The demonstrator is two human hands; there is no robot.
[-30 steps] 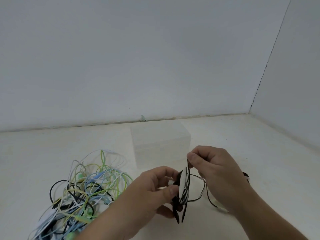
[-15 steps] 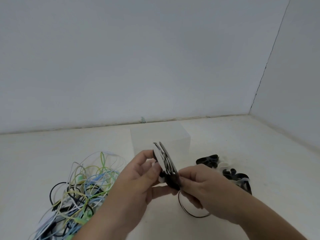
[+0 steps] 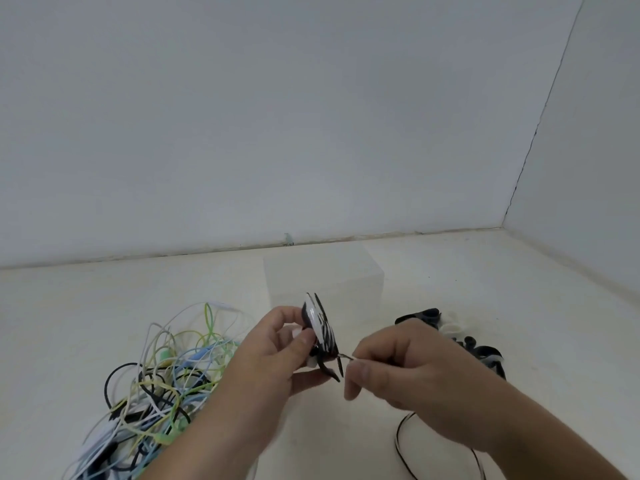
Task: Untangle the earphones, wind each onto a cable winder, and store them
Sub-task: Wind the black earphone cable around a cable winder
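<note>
My left hand (image 3: 277, 355) grips a white cable winder (image 3: 320, 329) partly wrapped with a black-and-white earphone cable, held upright above the floor. Just to its right, my right hand (image 3: 408, 368) pinches that cable (image 3: 346, 357) where it leaves the winder. The loose rest of the cable (image 3: 401, 441) trails down under my right wrist to the bottom edge. A tangled heap of green, blue, white and black earphones (image 3: 156, 386) lies on the floor at the left.
A clear plastic box (image 3: 325, 275) stands behind my hands. Several black and white spare winders (image 3: 457, 337) lie on the floor at the right, partly hidden by my right hand. Walls close off the back and right.
My right hand moved from below the winder out to its right, pulling the cable taut. The winder stayed up in my left hand after rising from lower down a second ago.
</note>
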